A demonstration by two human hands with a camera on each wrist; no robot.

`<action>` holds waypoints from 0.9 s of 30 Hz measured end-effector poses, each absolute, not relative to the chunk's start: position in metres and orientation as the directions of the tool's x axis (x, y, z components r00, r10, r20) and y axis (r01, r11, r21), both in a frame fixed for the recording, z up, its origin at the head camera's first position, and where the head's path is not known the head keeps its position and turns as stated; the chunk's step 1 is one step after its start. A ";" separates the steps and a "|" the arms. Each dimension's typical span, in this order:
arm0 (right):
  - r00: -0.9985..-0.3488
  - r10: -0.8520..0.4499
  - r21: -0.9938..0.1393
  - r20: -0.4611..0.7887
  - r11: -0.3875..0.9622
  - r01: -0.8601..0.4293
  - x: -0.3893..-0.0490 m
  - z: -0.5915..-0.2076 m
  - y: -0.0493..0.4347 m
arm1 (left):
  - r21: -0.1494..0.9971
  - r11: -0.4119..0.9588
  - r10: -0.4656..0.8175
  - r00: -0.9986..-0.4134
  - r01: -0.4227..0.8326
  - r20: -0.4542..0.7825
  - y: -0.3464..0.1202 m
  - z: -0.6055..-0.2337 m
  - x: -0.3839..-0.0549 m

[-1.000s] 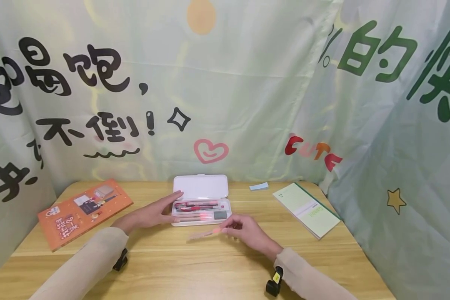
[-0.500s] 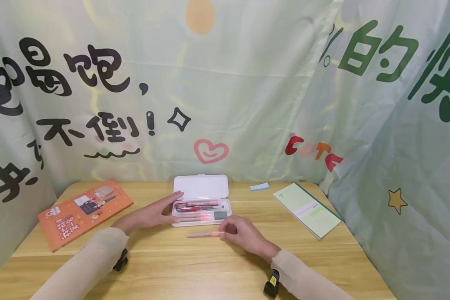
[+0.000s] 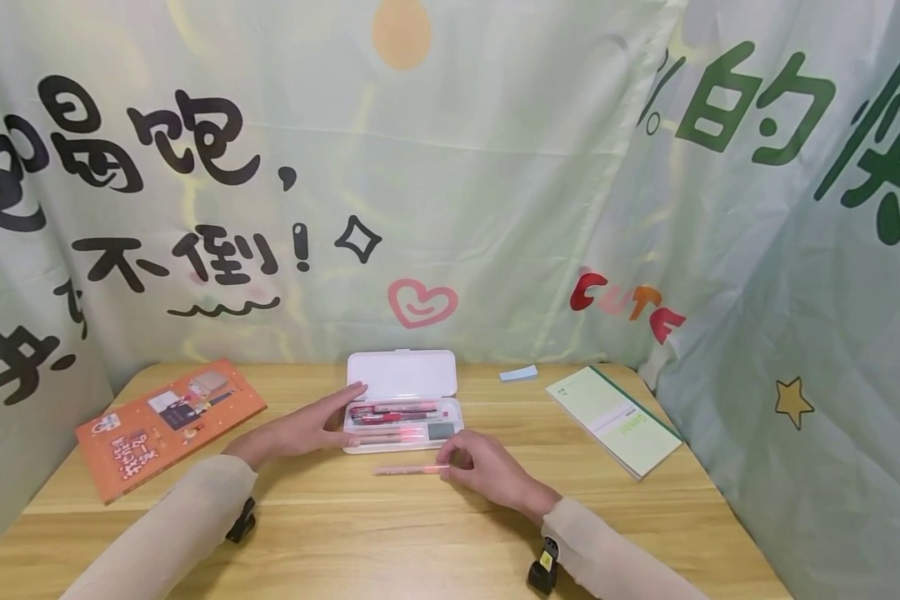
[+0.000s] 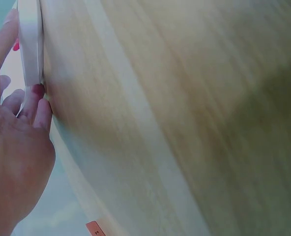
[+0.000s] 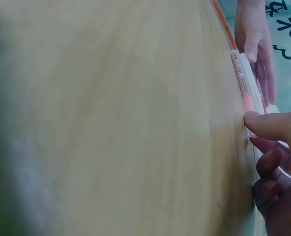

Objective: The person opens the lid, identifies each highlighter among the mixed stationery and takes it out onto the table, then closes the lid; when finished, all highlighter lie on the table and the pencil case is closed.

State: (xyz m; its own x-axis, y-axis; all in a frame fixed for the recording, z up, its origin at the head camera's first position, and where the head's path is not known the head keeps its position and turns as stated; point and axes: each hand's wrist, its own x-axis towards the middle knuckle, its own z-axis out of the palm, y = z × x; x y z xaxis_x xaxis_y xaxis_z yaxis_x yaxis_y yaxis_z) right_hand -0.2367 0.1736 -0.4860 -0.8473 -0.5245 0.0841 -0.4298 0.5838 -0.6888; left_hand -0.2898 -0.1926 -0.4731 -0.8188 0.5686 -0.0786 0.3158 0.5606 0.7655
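A white pencil case [image 3: 402, 448] lies with its lid up near the back of the table, holding several red and pink pens [image 3: 397, 416] and a grey block [image 3: 441, 430]. My left hand [image 3: 311, 427] holds the case's left end, thumb at the front side and fingers toward the lid. In front of the case, my right hand [image 3: 491, 468] pinches one end of a slim pink highlighter [image 3: 405, 470] between thumb and fingers. The right wrist view shows a barcode label on the highlighter [image 5: 242, 73]. Whether it touches the table cannot be told.
An orange book [image 3: 168, 429] lies at the left of the wooden table [image 3: 390, 542]. To the right are a pale green notebook [image 3: 613, 421] and a small blue paper slip [image 3: 518, 373]. Printed cloth curtains [image 3: 495, 208] stand behind and beside the table.
The highlighter has turned from a slant to nearly parallel with the case's front, and the right hand has shifted slightly with it. The left hand and the case stay put.
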 end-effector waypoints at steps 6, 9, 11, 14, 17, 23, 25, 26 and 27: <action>-0.845 -0.528 -0.677 0.088 0.590 -0.439 -0.237 -0.485 0.173 | 0.766 0.560 0.568 -0.819 0.316 -0.078 -0.192 -0.473 -0.290; -0.845 -0.528 -0.677 0.089 0.590 -0.440 -0.237 -0.485 0.173 | 0.764 0.563 0.567 -0.820 0.315 -0.079 -0.192 -0.474 -0.290; -0.845 -0.527 -0.678 0.088 0.589 -0.439 -0.237 -0.485 0.173 | 0.762 0.566 0.565 -0.821 0.314 -0.081 -0.192 -0.474 -0.291; -0.845 -0.527 -0.683 0.089 0.585 -0.437 -0.236 -0.485 0.174 | 0.758 0.572 0.562 -0.823 0.313 -0.083 -0.193 -0.474 -0.291; -0.845 -0.527 -0.685 0.090 0.583 -0.437 -0.236 -0.484 0.174 | 0.756 0.575 0.559 -0.825 0.312 -0.084 -0.192 -0.474 -0.291; -0.846 -0.527 -0.693 0.084 0.579 -0.430 -0.236 -0.484 0.174 | 0.759 0.573 0.560 -0.824 0.310 -0.086 -0.193 -0.475 -0.292; -0.846 -0.527 -0.700 0.083 0.573 -0.426 -0.236 -0.484 0.174 | 0.759 0.572 0.561 -0.824 0.311 -0.085 -0.193 -0.475 -0.292; -0.847 -0.525 -0.706 0.083 0.569 -0.422 -0.236 -0.483 0.174 | 0.759 0.572 0.561 -0.823 0.311 -0.086 -0.193 -0.476 -0.292; -0.850 -0.520 -0.712 0.085 0.565 -0.417 -0.237 -0.483 0.175 | 0.758 0.573 0.561 -0.823 0.311 -0.087 -0.193 -0.475 -0.292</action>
